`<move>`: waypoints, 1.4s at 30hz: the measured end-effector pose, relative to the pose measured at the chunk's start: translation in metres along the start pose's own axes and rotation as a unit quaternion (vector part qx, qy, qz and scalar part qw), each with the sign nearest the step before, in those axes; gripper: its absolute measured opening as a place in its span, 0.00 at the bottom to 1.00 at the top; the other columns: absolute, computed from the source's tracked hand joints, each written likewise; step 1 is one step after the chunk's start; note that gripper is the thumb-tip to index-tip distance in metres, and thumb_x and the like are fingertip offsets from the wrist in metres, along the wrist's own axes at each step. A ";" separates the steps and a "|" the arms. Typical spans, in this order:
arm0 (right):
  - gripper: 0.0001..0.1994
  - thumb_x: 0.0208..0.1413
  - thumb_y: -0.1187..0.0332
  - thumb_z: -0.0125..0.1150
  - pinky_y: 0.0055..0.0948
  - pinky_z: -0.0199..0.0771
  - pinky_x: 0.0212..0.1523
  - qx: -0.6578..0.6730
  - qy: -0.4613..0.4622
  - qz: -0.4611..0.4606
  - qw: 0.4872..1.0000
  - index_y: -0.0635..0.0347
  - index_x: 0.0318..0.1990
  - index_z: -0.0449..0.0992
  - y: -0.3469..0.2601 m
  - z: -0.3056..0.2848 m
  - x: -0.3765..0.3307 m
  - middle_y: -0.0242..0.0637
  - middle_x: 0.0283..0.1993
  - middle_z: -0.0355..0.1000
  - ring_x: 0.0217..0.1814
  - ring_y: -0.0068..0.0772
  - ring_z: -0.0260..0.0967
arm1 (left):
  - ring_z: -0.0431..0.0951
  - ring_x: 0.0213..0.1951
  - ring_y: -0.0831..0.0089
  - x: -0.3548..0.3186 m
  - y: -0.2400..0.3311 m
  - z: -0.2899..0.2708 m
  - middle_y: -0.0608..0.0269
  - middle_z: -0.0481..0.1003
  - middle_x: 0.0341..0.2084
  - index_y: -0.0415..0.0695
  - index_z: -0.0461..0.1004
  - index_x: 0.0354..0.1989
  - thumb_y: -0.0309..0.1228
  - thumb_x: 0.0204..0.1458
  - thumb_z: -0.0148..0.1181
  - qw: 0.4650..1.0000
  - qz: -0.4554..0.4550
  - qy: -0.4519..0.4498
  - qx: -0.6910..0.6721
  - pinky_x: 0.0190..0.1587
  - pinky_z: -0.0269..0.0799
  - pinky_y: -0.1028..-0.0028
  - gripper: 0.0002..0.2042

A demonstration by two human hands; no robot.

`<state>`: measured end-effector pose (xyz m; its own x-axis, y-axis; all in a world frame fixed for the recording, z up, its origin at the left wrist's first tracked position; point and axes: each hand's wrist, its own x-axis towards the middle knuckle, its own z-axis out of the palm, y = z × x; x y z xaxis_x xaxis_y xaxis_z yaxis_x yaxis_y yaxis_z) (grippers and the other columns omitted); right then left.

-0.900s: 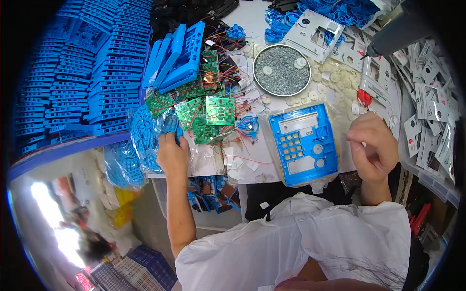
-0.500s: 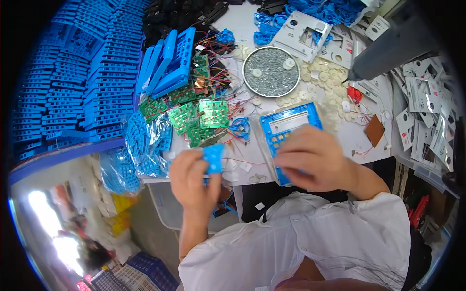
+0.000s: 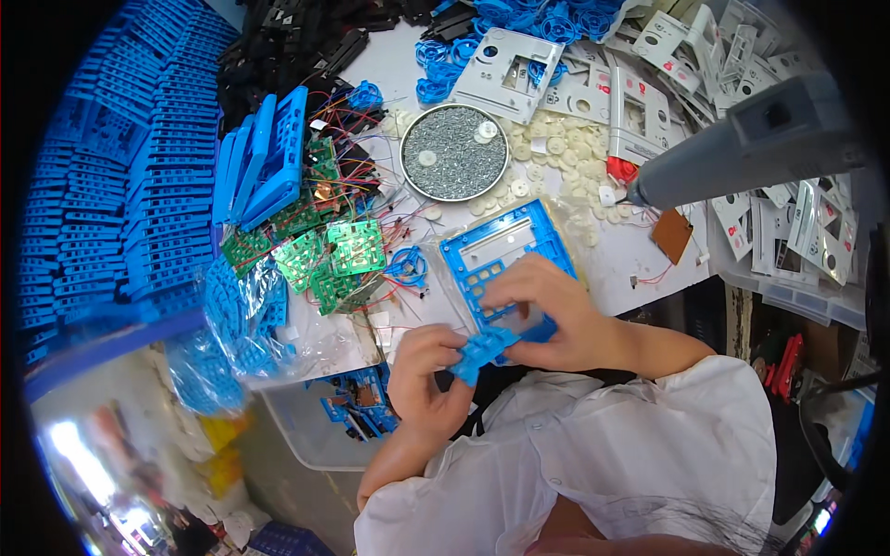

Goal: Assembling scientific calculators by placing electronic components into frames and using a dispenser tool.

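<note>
My left hand is closed on a small, bumpy blue keypad piece, pinched between thumb and fingers by its left end. The keypad is held over the near edge of a blue plastic housing, which has a long window and rows of square key holes. My right hand reaches over the housing's near right part. Its fingers curl above the key holes, and its thumb is apart from them, beside the keypad's right end. The housing lies on a clear plastic bag, and its near part is partly hidden by my hands.
A round tin of small screws stands behind the housing, with white discs around it. Green circuit boards with wires lie left, near stacked blue housings. A grey power screwdriver hangs at right above silver panels.
My left hand has brought the blue keypad rightward to the housing's near edge. My right hand's thumb has come beside it. The whole view has shifted, so the table things appear farther left.
</note>
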<state>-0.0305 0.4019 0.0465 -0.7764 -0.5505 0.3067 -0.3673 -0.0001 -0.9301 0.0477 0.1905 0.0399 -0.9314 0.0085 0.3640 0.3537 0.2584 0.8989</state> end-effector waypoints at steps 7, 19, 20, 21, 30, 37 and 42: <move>0.13 0.56 0.75 0.69 0.29 0.78 0.38 0.083 -0.024 0.162 0.983 0.63 0.49 0.80 -0.001 -0.026 0.018 0.38 0.44 0.79 0.41 0.31 0.77 | 0.74 0.51 0.66 -0.020 -0.016 0.010 0.50 0.68 0.58 0.37 0.65 0.58 0.13 0.45 0.65 0.977 -0.155 0.020 -0.144 0.57 0.71 0.65 0.29; 0.11 0.54 0.64 0.66 0.42 0.77 0.44 -0.201 -0.338 0.062 0.917 0.58 0.41 0.82 0.037 -0.030 0.072 0.41 0.37 0.80 0.41 0.46 0.79 | 0.77 0.39 0.56 -0.012 -0.030 0.005 0.54 0.77 0.38 0.40 0.79 0.40 0.18 0.46 0.66 0.974 0.020 -0.063 0.217 0.43 0.72 0.64 0.12; 0.10 0.54 0.64 0.66 0.42 0.77 0.44 -0.210 -0.341 0.051 0.915 0.58 0.41 0.82 0.039 -0.029 0.072 0.41 0.38 0.80 0.41 0.46 0.79 | 0.77 0.39 0.56 -0.011 -0.031 0.006 0.54 0.77 0.38 0.40 0.79 0.40 0.18 0.46 0.66 0.973 0.031 -0.068 0.217 0.43 0.72 0.63 0.12; 0.10 0.54 0.64 0.66 0.42 0.77 0.44 -0.214 -0.331 0.046 0.918 0.58 0.41 0.81 0.042 -0.028 0.070 0.41 0.38 0.80 0.42 0.46 0.78 | 0.77 0.38 0.57 -0.009 -0.032 0.006 0.55 0.77 0.37 0.40 0.79 0.40 0.17 0.45 0.66 0.972 0.038 -0.075 0.220 0.42 0.72 0.63 0.12; 0.10 0.55 0.64 0.66 0.44 0.77 0.42 -0.273 -0.283 0.026 0.919 0.57 0.41 0.78 0.044 -0.023 0.063 0.40 0.37 0.78 0.41 0.48 0.78 | 0.76 0.36 0.58 -0.003 -0.039 0.008 0.59 0.76 0.35 0.43 0.80 0.41 0.17 0.42 0.68 0.963 0.074 -0.106 0.235 0.39 0.69 0.62 0.16; 0.09 0.50 0.65 0.69 0.40 0.77 0.42 -0.323 -0.225 0.013 0.919 0.57 0.36 0.77 0.033 -0.021 0.058 0.40 0.41 0.78 0.47 0.43 0.77 | 0.75 0.35 0.60 0.004 -0.040 0.006 0.61 0.76 0.35 0.45 0.80 0.43 0.20 0.39 0.69 0.949 0.105 -0.144 0.258 0.38 0.68 0.60 0.19; 0.20 0.48 0.63 0.71 0.39 0.76 0.50 -0.356 -0.159 -0.081 0.917 0.59 0.49 0.77 0.021 -0.038 0.020 0.38 0.55 0.74 0.58 0.45 0.73 | 0.75 0.35 0.61 0.009 -0.040 0.004 0.62 0.75 0.36 0.46 0.81 0.44 0.21 0.39 0.70 0.940 0.130 -0.168 0.266 0.40 0.68 0.59 0.19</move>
<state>-0.0735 0.4228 0.0413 -0.5356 -0.8067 0.2496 -0.7937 0.3800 -0.4751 0.0251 0.1836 0.0060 -0.8262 0.4192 0.3764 0.5625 0.6509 0.5098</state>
